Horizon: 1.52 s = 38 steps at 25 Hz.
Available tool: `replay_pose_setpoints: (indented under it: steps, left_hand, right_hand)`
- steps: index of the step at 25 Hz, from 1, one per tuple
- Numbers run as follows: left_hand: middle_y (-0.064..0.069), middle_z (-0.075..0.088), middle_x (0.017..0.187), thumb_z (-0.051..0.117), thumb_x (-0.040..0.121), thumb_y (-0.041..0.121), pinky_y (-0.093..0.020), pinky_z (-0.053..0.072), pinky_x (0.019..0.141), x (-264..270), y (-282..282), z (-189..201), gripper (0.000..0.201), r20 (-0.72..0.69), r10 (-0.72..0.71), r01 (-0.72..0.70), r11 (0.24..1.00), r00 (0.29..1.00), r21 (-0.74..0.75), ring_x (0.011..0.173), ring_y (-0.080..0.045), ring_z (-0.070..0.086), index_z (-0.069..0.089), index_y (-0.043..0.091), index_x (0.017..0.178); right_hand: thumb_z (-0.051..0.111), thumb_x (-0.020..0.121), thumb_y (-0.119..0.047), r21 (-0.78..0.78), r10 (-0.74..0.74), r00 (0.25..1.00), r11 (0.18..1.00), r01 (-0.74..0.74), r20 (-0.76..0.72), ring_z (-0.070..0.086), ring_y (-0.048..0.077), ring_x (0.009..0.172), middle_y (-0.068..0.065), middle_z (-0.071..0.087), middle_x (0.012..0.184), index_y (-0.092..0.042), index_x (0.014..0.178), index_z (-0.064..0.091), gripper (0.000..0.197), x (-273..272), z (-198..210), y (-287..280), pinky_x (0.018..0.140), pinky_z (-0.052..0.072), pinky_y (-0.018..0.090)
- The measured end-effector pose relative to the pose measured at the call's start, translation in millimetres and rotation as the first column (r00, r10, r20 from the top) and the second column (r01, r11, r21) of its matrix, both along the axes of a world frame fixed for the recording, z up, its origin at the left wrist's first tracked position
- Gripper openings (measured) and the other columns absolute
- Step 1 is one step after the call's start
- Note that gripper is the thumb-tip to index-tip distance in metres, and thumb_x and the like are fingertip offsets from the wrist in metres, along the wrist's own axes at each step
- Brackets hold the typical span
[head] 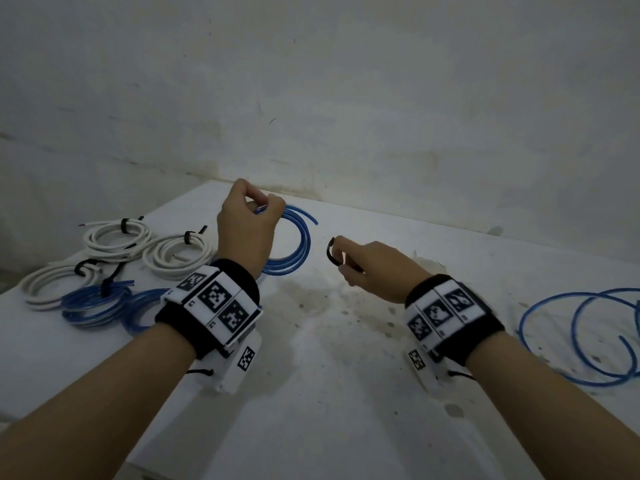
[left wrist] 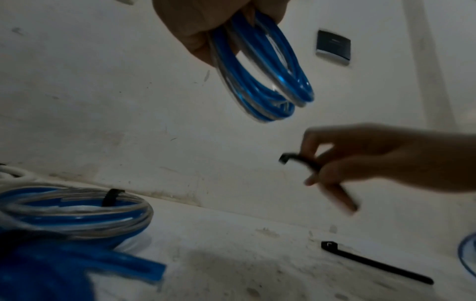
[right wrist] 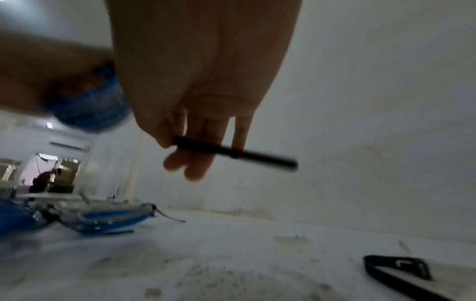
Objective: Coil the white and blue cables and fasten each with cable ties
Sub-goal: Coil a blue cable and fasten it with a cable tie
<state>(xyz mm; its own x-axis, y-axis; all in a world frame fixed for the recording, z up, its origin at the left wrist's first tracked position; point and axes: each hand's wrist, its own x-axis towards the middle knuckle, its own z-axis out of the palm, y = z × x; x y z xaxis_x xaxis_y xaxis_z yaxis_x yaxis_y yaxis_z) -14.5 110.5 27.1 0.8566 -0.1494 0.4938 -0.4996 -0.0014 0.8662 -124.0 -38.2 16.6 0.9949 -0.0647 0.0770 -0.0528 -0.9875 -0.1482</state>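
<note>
My left hand (head: 254, 211) holds a coiled blue cable (head: 298, 244) up above the white table (head: 329, 393), fingers curled round the top of the coil (left wrist: 262, 71). To its right, my right hand (head: 349, 263) pinches a black cable tie (head: 333, 252), seen as a dark strap (right wrist: 231, 152) between thumb and fingers. The tie (left wrist: 298, 160) is a short gap away from the coil and does not touch it. Three white coils (head: 117, 237) with black ties lie at the far left. Tied blue coils (head: 93, 303) lie in front of them.
A loose blue cable (head: 585, 334) lies uncoiled at the table's right edge. Another black cable tie (left wrist: 376, 262) lies flat on the table below my right hand. A wall (head: 346, 98) stands close behind the table. The table's front edge runs near my forearms.
</note>
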Motion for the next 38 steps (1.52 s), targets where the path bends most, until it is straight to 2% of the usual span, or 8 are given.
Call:
replay_pose_setpoints:
  steps: [3, 8, 13, 18, 23, 30, 33, 38]
  left_hand:
    - [0.007, 0.047, 0.061, 0.054, 0.086, 0.016, -0.015, 0.037, 0.055, -11.9, -30.5, -4.2, 0.03, 0.043, -0.025, 0.021, 0.995, 0.999, 0.097, 0.056, -0.003, 0.046, 0.033, 0.025, 0.066]
    - [0.006, 0.049, 0.059, 0.052, 0.088, 0.017, -0.016, 0.039, 0.052, -56.5, -87.6, -15.9, 0.016, 0.108, -0.197, 0.177, 0.969, 0.974, 0.173, 0.055, -0.005, 0.049, 0.04, 0.012, 0.079]
    - [0.003, 0.047, 0.053, 0.04, 0.093, 0.012, -0.018, 0.035, 0.045, -79.3, -108.1, -20.9, 0.004, 0.202, -0.373, 0.319, 0.912, 0.905, 0.258, 0.043, -0.008, 0.041, 0.04, 0.013, 0.089]
    - [-0.005, 0.043, 0.058, 0.028, 0.093, 0.005, -0.042, 0.038, 0.054, -72.0, -108.6, -22.6, 0.013, 0.075, -0.337, 0.307, 0.914, 0.939, 0.267, 0.055, -0.023, 0.042, 0.034, 0.015, 0.1]
    - [0.009, 0.044, 0.053, 0.029, 0.099, 0.018, -0.013, 0.032, 0.047, -70.8, -106.7, -23.5, 0.02, 0.182, -0.35, 0.214, 0.83, 0.919, 0.516, 0.049, -0.008, 0.042, 0.047, 0.012, 0.105]
    - [0.001, 0.051, 0.072, 0.033, 0.097, 0.014, -0.029, 0.036, 0.067, -65.7, -108.3, -28.0, 0.02, 0.186, -0.378, 0.181, 0.748, 0.907, 0.638, 0.072, -0.027, 0.051, 0.05, 0.011, 0.107]
    - [0.004, 0.044, 0.062, 0.034, 0.094, 0.008, -0.027, 0.037, 0.058, -66.5, -108.7, -27.4, 0.024, 0.171, -0.385, 0.195, 0.742, 0.907, 0.641, 0.06, -0.019, 0.046, 0.04, 0.021, 0.075]
    - [-0.01, 0.063, 0.077, 0.031, 0.096, 0.021, -0.039, 0.048, 0.069, -66.5, -109.8, -31.7, 0.018, 0.134, -0.484, 0.358, 0.781, 0.865, 0.512, 0.071, -0.031, 0.058, 0.047, 0.016, 0.09]
  right_hand:
    - [0.05, 0.094, -0.033, 0.008, 0.022, 0.965, 1.0, -0.025, 0.261, 0.048, -0.001, 0.059, -0.025, 0.056, 0.07, -0.031, 0.105, 0.061, 0.016, -51.8, 21.5, -1.6, 0.06, 0.038, 0.02]
    - [0.045, 0.094, -0.005, -0.348, 0.021, 0.996, 0.938, 0.01, 0.085, 0.054, 0.024, 0.068, 0.001, 0.057, 0.104, -0.028, 0.127, 0.053, 0.041, -75.9, 13.3, -17.4, 0.05, 0.031, 0.025]
    - [0.085, 0.054, -0.002, -0.476, -0.047, 0.9, 0.837, 0.272, 0.432, 0.032, 0.016, 0.032, -0.001, 0.056, 0.06, -0.013, 0.065, 0.059, 0.031, -77.1, 5.1, -26.0, 0.038, 0.008, 0.016]
    - [0.085, 0.054, 0.0, -0.414, -0.001, 0.773, 0.844, 0.341, 0.634, 0.018, 0.012, 0.04, 0.005, 0.051, 0.058, -0.006, 0.064, 0.059, 0.029, -70.0, -0.5, -19.6, 0.04, 0.015, 0.016]
    - [0.082, 0.054, 0.007, -0.393, 0.034, 0.722, 0.856, 0.336, 0.691, 0.019, 0.012, 0.04, 0.01, 0.061, 0.066, -0.003, 0.067, 0.061, 0.027, -63.4, -7.7, -22.7, 0.042, 0.016, 0.015]
    - [0.064, 0.078, 0.005, 0.033, -0.055, 0.777, 0.998, 0.044, 0.627, 0.058, 0.024, 0.057, 0.01, 0.062, 0.077, -0.002, 0.099, 0.059, 0.023, -67.6, -14.5, -22.9, 0.053, 0.052, 0.035]
    - [0.064, 0.082, -0.001, 0.225, -0.077, 0.74, 0.969, -0.102, 0.668, 0.065, 0.022, 0.069, 0.01, 0.068, 0.078, -0.001, 0.099, 0.056, 0.019, -71.8, -8.0, -17.2, 0.067, 0.053, 0.032]
    - [0.055, 0.091, -0.01, 0.452, -0.268, 0.727, 0.89, -0.066, 0.632, 0.061, 0.017, 0.059, 0.009, 0.065, 0.069, -0.017, 0.103, 0.041, 0.02, -72.6, -1.2, -24.3, 0.062, 0.053, 0.024]
